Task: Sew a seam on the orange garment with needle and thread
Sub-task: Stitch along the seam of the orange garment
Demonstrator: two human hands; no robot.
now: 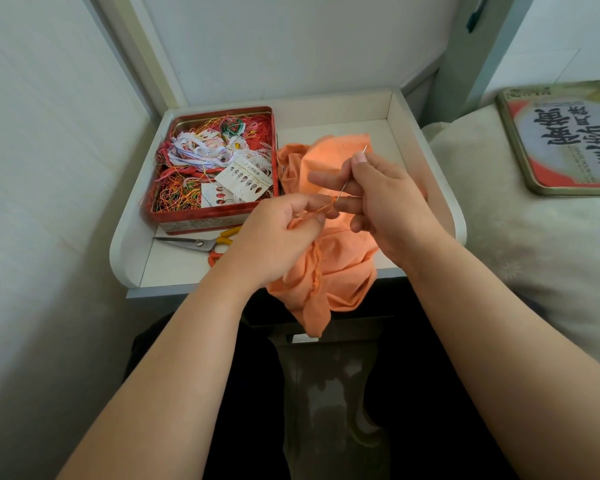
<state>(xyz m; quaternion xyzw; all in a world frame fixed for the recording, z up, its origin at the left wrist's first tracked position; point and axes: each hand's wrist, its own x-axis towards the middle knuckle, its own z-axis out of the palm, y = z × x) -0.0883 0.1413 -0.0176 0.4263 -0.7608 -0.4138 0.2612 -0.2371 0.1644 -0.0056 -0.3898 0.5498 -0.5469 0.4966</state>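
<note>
A: Report the hands first

B: Left hand (278,237) is curled, pinching a fold of the orange garment (329,268) between thumb and fingers, knuckles toward the camera. Right hand (378,199) pinches the needle (355,168) between thumb and forefinger; the other fingers extend toward 9 o'clock

A: Needle and thread?

B: Needle stands tilted, tip toward 1 o'clock, above the right thumb. An orange thread (329,202) runs between the two hands, close to the left fingertips

A: Location of the garment?

B: Bunched in the white tray (426,140), at 3 o'clock from the red tin (215,216); its lower part hangs over the tray's near edge, toward 6 o'clock

A: Other items?

B: The tin sits open at the tray's 9 o'clock side, full of tangled coloured threads (201,157) and paper cards. Scissors (201,243) lie just beside the tin at its 6 o'clock, blades pointing to 9 o'clock, handles partly hidden by the left hand. A printed tin lid (568,140) rests on the bedding at 2 o'clock
</note>
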